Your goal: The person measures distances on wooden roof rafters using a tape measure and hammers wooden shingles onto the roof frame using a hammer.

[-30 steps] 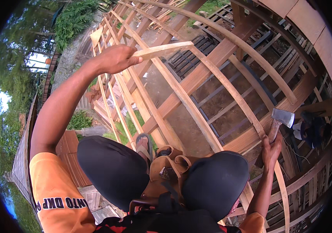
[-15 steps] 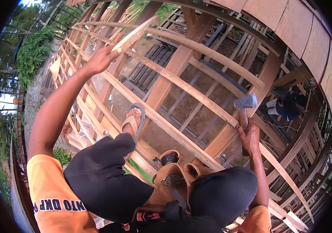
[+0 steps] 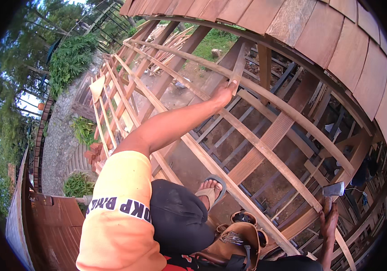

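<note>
My left hand [image 3: 224,95] reaches forward, its fingers closed round the near end of a short wooden strip [image 3: 240,64]. The strip points up toward the shingled edge, across a curved batten [image 3: 288,108]. At the lower right my right hand [image 3: 328,222] grips the handle of a hatchet, whose grey metal head [image 3: 333,189] stands upright above the fist. Beside that hand ends another batten [image 3: 266,151]. A brown leather tool pouch [image 3: 236,239] with metal nails in it hangs at my waist. My foot in a flip-flop [image 3: 211,193] rests by a long batten.
Reddish wooden shingles [image 3: 324,34] cover the upper right. Thick rafters [image 3: 266,144] cross below the battens, with wide gaps down to the ground. Stacked timber [image 3: 166,47] lies beyond. A stone path [image 3: 62,149] runs at left. Below right, a dark-clothed person [image 3: 364,174] is partly hidden.
My left hand has carried the wooden strip rightward, toward the shingles. The view has turned, so the framework, my foot and the hatchet sit lower and further right.
</note>
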Tool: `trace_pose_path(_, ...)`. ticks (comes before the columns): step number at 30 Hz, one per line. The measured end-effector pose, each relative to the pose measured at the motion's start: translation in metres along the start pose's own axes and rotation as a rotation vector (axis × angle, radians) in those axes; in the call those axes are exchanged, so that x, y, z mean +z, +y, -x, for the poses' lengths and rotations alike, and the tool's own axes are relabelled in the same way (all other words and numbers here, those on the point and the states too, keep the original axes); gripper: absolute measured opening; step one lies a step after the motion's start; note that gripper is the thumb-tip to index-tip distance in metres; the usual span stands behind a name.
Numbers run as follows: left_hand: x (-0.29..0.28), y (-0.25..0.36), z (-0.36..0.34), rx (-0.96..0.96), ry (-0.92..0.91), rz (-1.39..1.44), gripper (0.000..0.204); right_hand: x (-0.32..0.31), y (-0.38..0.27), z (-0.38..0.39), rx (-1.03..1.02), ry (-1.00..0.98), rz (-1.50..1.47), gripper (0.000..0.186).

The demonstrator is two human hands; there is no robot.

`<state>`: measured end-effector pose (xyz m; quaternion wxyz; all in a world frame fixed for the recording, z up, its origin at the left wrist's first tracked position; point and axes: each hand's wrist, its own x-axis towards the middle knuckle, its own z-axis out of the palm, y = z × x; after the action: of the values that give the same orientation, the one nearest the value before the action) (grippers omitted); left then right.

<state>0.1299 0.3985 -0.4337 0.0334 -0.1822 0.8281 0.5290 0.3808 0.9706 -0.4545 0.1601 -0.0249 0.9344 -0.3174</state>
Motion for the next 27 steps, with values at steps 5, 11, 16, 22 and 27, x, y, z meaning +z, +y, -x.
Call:
trace_pose_path(5,-0.003,-0.045,-0.064,0.126,0.221,0.177,0.043,0.006,0.005,-0.015,-0.067,-0.007,0.110,0.061)
trace_pose_path(11,0.045,-0.040,-0.097,0.192,0.552,0.526,0.039,-0.003,-0.001,-0.023,-0.137,-0.134,0.551,0.068)
trace_pose_path(16,0.043,-0.032,-0.081,0.144,0.458,0.702,0.035,-0.001,0.004,-0.027,-0.112,-0.218,0.610,0.073)
trace_pose_path(22,0.039,-0.043,-0.075,0.287,0.407,0.728,0.045,-0.004,0.001,-0.035,-0.227,-0.288,0.510,0.067)
trace_pose_path(27,0.035,-0.035,-0.084,0.257,0.292,0.839,0.047,-0.008,-0.012,-0.032,0.013,-0.341,0.400,0.054)
